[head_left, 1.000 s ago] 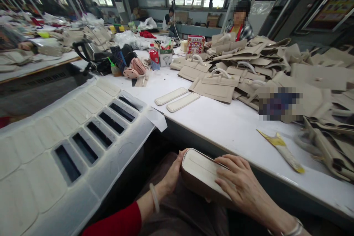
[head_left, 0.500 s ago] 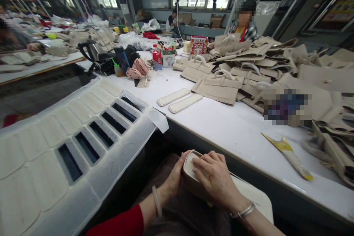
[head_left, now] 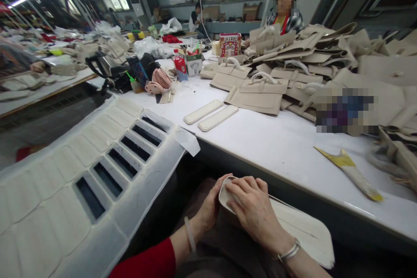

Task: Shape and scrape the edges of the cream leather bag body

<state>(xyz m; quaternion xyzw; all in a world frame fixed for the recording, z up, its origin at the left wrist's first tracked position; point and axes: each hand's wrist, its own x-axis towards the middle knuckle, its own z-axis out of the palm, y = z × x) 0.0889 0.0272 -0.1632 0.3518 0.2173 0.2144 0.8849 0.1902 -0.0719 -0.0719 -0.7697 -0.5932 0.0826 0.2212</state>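
Note:
Over my lap lies a cream bag piece (head_left: 301, 226) with rounded corners and a raised edge at its near-left end. My left hand (head_left: 207, 210) is closed around that end, the thumb side up along the rim. The right hand (head_left: 252, 204) presses its bent fingers onto the inner face of the same end, close to the rim. The fingertips are partly hidden. Ahead on the white table (head_left: 260, 147) rest two narrow cream strips (head_left: 219, 119) with rounded ends and small holes.
At left, a translucent sheet (head_left: 120, 221) carries rows of cream panels (head_left: 65, 156). A pile of beige handbags (head_left: 260, 93) fills the table's right side. A yellow-and-white tool (head_left: 350, 171) lies near the edge. A pink fan (head_left: 159, 81), bottle (head_left: 180, 66) and kettle (head_left: 106, 67) stand behind. A co-worker (head_left: 286, 13) sits across.
The view has tilted slightly downward. My right hand's fingers have shifted a little along the rim, and more of the bag piece shows at right. Both hands keep their hold.

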